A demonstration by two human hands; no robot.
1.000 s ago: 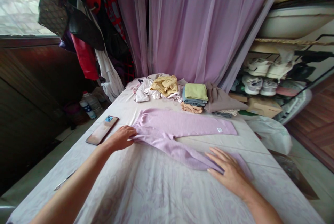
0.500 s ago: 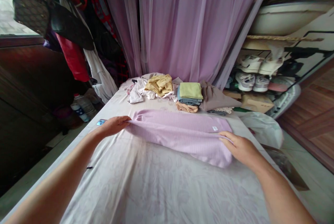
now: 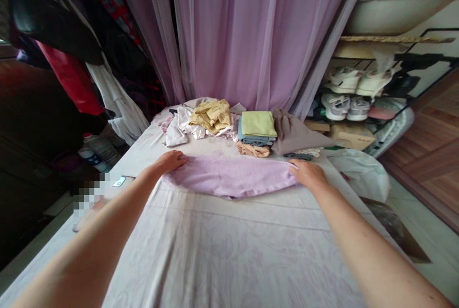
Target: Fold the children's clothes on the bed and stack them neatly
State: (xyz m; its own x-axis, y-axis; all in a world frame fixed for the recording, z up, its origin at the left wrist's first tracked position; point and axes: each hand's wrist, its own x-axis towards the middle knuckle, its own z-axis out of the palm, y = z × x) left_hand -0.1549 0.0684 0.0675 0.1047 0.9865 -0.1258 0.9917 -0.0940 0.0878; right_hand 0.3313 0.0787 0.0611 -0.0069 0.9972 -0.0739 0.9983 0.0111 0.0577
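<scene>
A lilac ribbed knit garment (image 3: 229, 177) lies folded into a curved band across the far part of the bed. My left hand (image 3: 170, 161) is shut on its left end, with the fingers over the fold. My right hand (image 3: 309, 175) grips the right end in the same way. The garment's near edge sags towards me between my hands. It lies on a pale floral bedsheet (image 3: 222, 250). A phone (image 3: 119, 181) lies at the bed's left edge, mostly hidden behind my left forearm.
Folded and loose clothes lie at the head of the bed, including a yellow garment (image 3: 210, 116) and a green folded cloth (image 3: 258, 124). Lilac curtains (image 3: 247, 35) hang behind. A shoe rack (image 3: 353, 93) stands right, with a white plastic bag (image 3: 362, 174) below.
The lilac garment has gone from a spread shape to a narrower folded band. Both my hands have moved farther up the bed, and the right one has moved in towards the left.
</scene>
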